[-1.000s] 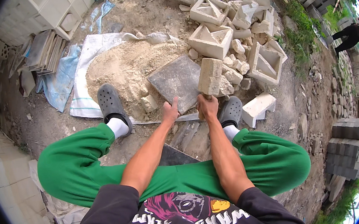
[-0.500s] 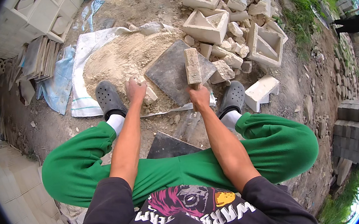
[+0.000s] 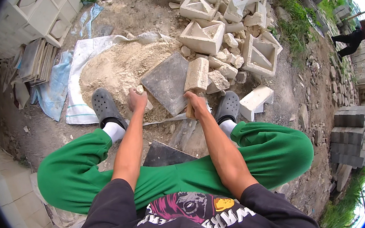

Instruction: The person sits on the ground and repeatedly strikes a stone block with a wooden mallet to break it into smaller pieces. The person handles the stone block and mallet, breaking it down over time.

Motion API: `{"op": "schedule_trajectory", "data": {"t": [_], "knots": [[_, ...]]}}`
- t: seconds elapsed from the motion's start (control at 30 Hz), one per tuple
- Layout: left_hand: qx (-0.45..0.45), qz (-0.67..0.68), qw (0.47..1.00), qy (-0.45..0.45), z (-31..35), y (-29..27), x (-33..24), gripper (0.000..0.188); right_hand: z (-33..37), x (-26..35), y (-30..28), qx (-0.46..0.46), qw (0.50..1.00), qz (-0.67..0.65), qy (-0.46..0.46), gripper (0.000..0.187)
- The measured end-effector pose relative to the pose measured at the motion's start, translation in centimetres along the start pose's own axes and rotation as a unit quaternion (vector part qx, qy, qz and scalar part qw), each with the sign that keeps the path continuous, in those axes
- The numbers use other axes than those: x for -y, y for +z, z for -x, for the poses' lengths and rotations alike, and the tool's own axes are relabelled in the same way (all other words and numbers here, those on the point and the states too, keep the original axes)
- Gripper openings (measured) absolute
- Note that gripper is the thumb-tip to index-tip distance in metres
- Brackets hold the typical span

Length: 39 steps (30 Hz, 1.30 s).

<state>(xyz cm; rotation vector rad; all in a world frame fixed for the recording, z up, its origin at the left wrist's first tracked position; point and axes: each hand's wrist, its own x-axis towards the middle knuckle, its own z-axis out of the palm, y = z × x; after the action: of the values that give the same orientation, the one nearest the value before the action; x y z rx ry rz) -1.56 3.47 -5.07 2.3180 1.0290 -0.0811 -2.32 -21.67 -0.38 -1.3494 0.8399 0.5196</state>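
At right edge of slab [image 3: 165, 85], mallet [image 3: 196, 75]

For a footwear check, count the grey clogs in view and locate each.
2: the left clog is left of the left hand; the right clog is right of the right hand. Both are worn. A distant person has footwear too small to identify.

The slab [image 3: 166, 84] is square, dark grey and dusted pale. Just left of it, the chunk [image 3: 139, 89] is small, cream and irregular. At the slab's right edge is the mallet [image 3: 195, 75], its blocky tan head angled, its handle partly hidden.
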Motion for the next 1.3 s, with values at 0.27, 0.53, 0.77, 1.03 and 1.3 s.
{"op": "schedule_trajectory", "data": {"t": [0.27, 0.53, 0.77, 1.03, 1.3], "knots": [[-0.14, 0.105, 0.979, 0.104, 0.7, 0.7, -0.1, 0.04, 0.8, -3.4, 1.6, -0.092, 0.964, 0.219, -0.119, 0.045], [0.083, 0.039, 0.959, 0.268, 3.3, 3.2, -2.8, 0.039, -0.5, -4.0, 1.4, -0.055, 0.988, 0.118, -0.081, 0.038], [0.081, 0.042, 0.962, 0.256, 5.4, 3.1, -3.8, 0.037, 0.0, -3.1, 1.3, 0.009, 0.983, 0.157, -0.091, 0.027], [0.064, 0.061, 0.976, 0.199, 5.2, 3.4, -3.9, 0.029, 3.1, 1.6, 2.7, 0.047, 0.962, 0.186, -0.194, 0.022], [0.078, 0.098, 0.977, 0.175, 5.8, 3.7, -4.4, 0.026, 0.5, -2.0, 2.0, -0.02, 0.927, 0.332, -0.176, 0.036]]}}
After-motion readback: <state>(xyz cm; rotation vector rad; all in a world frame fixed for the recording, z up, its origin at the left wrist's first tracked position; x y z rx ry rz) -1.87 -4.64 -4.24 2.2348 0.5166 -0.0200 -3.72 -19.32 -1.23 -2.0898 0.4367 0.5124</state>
